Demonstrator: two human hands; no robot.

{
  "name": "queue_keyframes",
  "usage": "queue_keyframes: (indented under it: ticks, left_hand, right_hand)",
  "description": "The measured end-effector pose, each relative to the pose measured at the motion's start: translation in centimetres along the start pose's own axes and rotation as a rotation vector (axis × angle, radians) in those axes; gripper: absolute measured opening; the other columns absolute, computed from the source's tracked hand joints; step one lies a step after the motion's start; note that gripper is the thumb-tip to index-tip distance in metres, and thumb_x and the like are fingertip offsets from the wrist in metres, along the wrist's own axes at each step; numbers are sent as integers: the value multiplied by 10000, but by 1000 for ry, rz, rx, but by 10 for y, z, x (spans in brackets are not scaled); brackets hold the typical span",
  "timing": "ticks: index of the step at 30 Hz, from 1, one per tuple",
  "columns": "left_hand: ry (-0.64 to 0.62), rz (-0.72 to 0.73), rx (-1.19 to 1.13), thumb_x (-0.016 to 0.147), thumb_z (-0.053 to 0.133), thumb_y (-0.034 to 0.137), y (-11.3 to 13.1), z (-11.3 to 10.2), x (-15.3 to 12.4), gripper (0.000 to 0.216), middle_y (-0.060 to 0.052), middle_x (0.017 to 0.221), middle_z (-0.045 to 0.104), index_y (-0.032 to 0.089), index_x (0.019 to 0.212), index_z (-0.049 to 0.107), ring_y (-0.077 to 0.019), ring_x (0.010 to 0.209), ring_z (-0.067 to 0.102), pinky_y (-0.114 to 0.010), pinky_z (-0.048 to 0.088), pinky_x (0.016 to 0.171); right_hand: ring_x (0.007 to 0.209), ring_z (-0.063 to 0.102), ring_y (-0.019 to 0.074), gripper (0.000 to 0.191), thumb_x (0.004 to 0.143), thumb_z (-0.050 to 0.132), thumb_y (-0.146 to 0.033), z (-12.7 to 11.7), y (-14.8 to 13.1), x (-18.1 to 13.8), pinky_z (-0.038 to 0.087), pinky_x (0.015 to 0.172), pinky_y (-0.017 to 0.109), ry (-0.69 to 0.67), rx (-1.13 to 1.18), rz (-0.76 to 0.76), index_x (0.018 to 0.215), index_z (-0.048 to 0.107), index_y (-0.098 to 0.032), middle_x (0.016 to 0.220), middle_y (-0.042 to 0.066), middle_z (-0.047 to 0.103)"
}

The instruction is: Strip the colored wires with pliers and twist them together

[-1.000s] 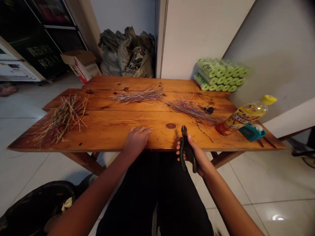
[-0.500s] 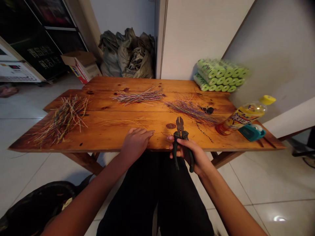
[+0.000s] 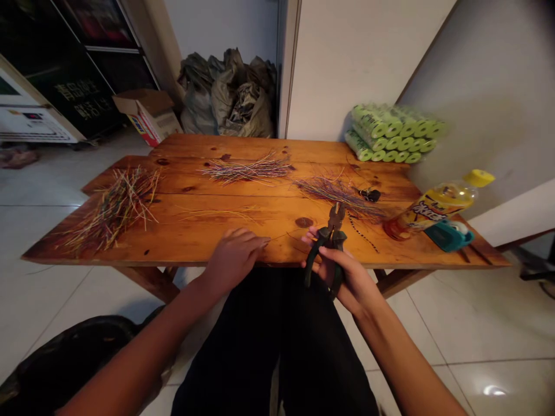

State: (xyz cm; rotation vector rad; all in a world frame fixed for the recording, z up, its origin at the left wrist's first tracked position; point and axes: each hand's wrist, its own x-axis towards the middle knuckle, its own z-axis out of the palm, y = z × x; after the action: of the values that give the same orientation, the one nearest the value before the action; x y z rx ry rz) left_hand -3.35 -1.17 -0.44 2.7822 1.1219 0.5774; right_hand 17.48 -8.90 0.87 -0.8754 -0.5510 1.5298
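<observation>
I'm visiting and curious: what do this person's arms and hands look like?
The ungloved left hand and ungloved right hand show no rings on their fingers. The bare, tapering forearms show no sleeve, watch or cable. Black trousers cover the legs.

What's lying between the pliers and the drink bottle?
In the head view, a thin speckled strip lies between the pliers and the bottle, along with the right end of a wire bundle.

Dark-handled pliers (image 3: 335,226), handles spread, held in right hand (image 3: 350,276), thin wire (image 3: 284,235) extending from left hand (image 3: 234,254)
</observation>
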Motion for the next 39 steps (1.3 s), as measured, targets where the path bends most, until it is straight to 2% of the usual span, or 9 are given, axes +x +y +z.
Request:
queue_keyframes:
  ticks: [6,11,15,18,22,27,34,37,39]
  left_hand:
    - [-75,7,-406,898,393,278,11,6,-10,289,-44,848,627,206,993,656,-167,828,535,-303,404,750]
    - [-173,-84,-873,880,432,318,19,12,-19,268,-34,858,639,238,952,678,-164,840,557,-304,399,803]
    - [-7,-166,-1220,866,448,335,23,16,-25,283,-53,906,578,216,817,700,-187,928,516,-312,360,862]
    - [119,-216,-1363,848,469,335,24,18,-25,289,-55,1006,503,208,718,693,-204,1028,451,-309,315,920]
    - [106,-269,-1382,839,480,294,26,17,-23,273,-45,995,480,204,678,682,-193,1031,437,-287,282,941]
    - [57,-314,-1312,839,476,282,33,16,-24,265,-37,967,483,201,690,680,-188,1003,450,-280,282,927]
    - [56,-327,-1274,853,460,342,49,36,-31,313,-31,757,556,176,643,622,-183,827,515,-311,370,818]
    - [-34,-233,-1141,822,522,350,48,37,-37,264,-47,854,602,185,674,665,-202,919,522,-326,355,863]
    - [-87,-235,-1170,829,514,349,45,29,-38,220,-46,925,620,207,824,681,-202,952,534,-326,360,874]
  right_hand:
    - [1181,447,178,278,775,532,-146,3,6,1,478,862,337,-35,190,-83,1008,636,-255,1138,15,619]
    - [1041,537,120,257,803,445,-163,13,4,3,494,772,234,-109,459,-68,982,621,-219,1011,30,643]
    - [809,578,75,255,773,436,-142,13,0,3,485,747,166,-128,620,-28,952,608,-197,862,12,620]
    - [737,569,84,220,768,440,-148,7,-1,2,496,712,186,-96,564,-37,895,616,-184,819,10,602]
    - [765,571,113,168,763,492,-159,1,1,-2,498,707,244,-34,350,-62,840,641,-172,923,31,624]
    - [877,551,160,173,723,542,-139,11,10,-11,494,708,293,-132,216,-42,844,658,-182,1111,58,596]
    - [1002,531,240,185,704,550,-143,19,35,-18,452,809,393,-252,170,43,844,662,-190,1069,69,625]
    - [986,535,233,217,708,553,-156,13,34,-23,462,763,372,-265,202,125,893,658,-199,1049,67,631]
    - [971,535,223,225,719,546,-157,9,30,-27,466,723,340,-266,222,162,910,660,-188,1028,73,634]
